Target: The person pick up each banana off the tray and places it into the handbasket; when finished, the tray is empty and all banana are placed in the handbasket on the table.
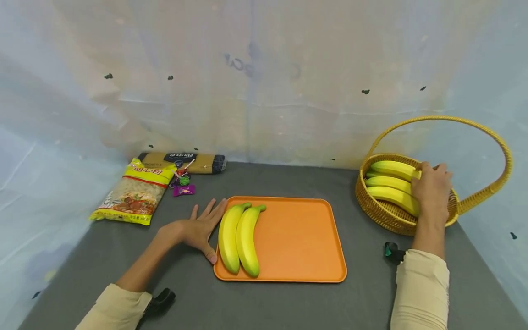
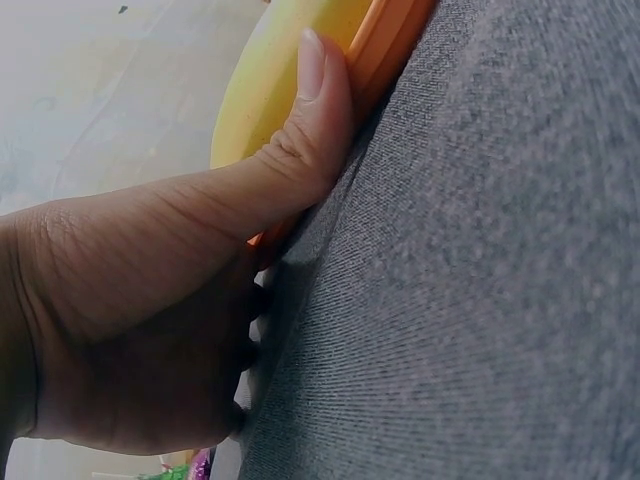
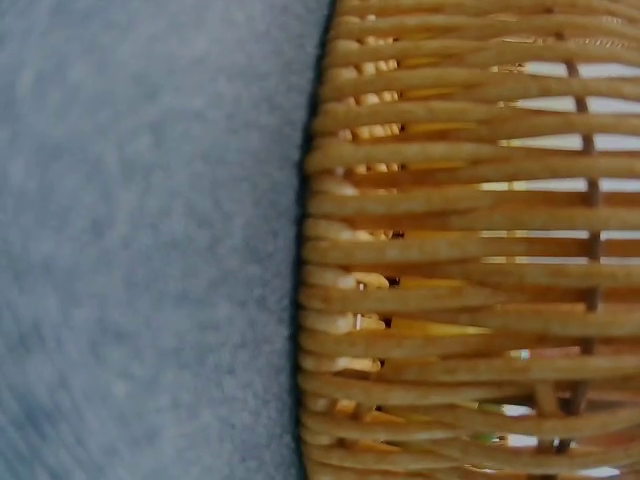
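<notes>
My left hand [image 1: 200, 229] lies with fingers spread at the left edge of an orange tray [image 1: 294, 238]. In the left wrist view its thumb [image 2: 312, 70] touches the tray's rim, close beside a banana [image 2: 265, 90]. Two yellow bananas [image 1: 247, 240] lie side by side on the tray's left part, stems toward the back. My right hand [image 1: 433, 190] reaches into a wicker basket [image 1: 383, 213], over the right ends of several bananas [image 1: 387, 183]. Its fingertips are hidden behind the hand, so I cannot tell whether they grip a banana. The right wrist view shows only woven basket wall [image 3: 450, 250] and table.
The basket's tall arched handle [image 1: 505, 160] leans out to the right. Back left lie a noodle bag [image 1: 136, 192], a pasta pack [image 1: 189, 162], lollipops [image 1: 183, 179] and a purple candy [image 1: 184, 190]. A pale sheet [image 1: 264, 91] hangs behind the grey table [image 1: 288, 307].
</notes>
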The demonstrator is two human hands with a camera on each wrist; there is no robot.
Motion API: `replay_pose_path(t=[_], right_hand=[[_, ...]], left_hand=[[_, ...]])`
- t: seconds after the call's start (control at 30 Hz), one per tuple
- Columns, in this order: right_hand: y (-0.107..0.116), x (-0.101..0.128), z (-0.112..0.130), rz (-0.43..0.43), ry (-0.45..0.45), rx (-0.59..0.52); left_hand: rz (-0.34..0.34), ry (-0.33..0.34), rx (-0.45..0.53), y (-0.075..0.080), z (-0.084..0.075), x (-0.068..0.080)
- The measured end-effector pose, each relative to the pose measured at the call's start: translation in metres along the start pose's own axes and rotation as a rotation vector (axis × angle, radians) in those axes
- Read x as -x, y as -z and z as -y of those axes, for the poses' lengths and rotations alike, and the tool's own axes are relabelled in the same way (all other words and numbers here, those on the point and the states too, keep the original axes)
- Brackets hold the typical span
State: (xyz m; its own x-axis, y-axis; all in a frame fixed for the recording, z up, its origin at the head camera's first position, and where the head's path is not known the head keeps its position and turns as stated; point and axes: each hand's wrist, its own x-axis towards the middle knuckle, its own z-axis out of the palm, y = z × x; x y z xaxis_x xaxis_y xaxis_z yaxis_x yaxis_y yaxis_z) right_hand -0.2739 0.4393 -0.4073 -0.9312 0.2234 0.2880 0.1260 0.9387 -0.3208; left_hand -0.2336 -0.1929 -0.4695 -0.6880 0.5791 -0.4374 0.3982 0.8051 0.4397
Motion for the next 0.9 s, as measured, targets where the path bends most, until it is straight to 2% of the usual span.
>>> replay_pose_path(t=[0.1, 0.17, 0.23, 0.57, 0.73, 0.9], right_hand=[[0.0001, -0.0016, 0.0023, -0.064, 0.111, -0.019], [-0.0013, -0.0029, 0.0041, -0.051, 0.186, -0.023], [-0.0031, -0.0037, 0.0054, 0.004, 0.219, -0.018], [-0.0027, -0.0055, -0.0013, 0.221, 0.282, -0.031], [-0.0022, -0.0067, -0.0025, 0.233, 0.273, -0.035], [-0.0004, -0.0055, 0.0002, 0.208, 0.284, -0.031]], left_hand=[[-0.006, -0.002, 0.0, 0.0008, -0.0009, -0.0012], [-0.004, 0.002, -0.005, 0.0006, -0.0009, -0.0016], [-0.002, 0.005, -0.008, 0.0002, -0.0004, -0.0015], [0.003, 0.019, -0.012, -0.0016, -0.0004, -0.0018], [0.003, 0.02, -0.008, -0.002, -0.0007, -0.0024], [0.001, 0.03, -0.02, -0.0004, -0.0013, -0.001]])
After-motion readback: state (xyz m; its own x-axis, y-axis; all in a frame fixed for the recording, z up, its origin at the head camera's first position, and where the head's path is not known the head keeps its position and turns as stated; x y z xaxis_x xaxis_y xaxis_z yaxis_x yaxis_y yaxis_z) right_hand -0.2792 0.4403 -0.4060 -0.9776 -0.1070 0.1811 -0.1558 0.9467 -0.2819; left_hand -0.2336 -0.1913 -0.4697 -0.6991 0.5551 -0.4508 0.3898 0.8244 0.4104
